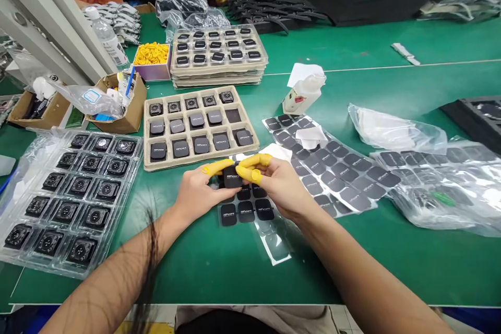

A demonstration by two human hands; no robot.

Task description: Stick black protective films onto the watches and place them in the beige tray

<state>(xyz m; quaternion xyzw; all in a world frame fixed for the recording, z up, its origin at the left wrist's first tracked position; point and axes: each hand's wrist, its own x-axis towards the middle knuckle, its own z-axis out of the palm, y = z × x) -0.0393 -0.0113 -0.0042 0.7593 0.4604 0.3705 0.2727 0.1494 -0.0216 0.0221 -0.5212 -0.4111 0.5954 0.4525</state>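
Observation:
Between my two hands is a dark, square smartwatch body [232, 177] with a HiFuture label on its upper face. My left hand [199, 185] pinches it from the left. My right hand [284, 182] closes on its right edge and top, with yellow finger cots on fingers of both hands. Below them lies a sheet of black HiFuture stickers [246, 212], partly hidden by the hands, its lower strip peeled bare. Just beyond stands a beige tray [199, 159] holding several watch bodies, some face-up with labels, the back row showing sensors; one right-hand pocket holds no watch.
A clear plastic tray [129, 188] of watches lies left. More sticker sheets [332, 167] and plastic bags [395, 128] spread right. Behind are a white bottle [303, 95], stacked trays [219, 81], a box of yellow finger cots [152, 55] and a cardboard box [133, 115]. Co-workers sit opposite.

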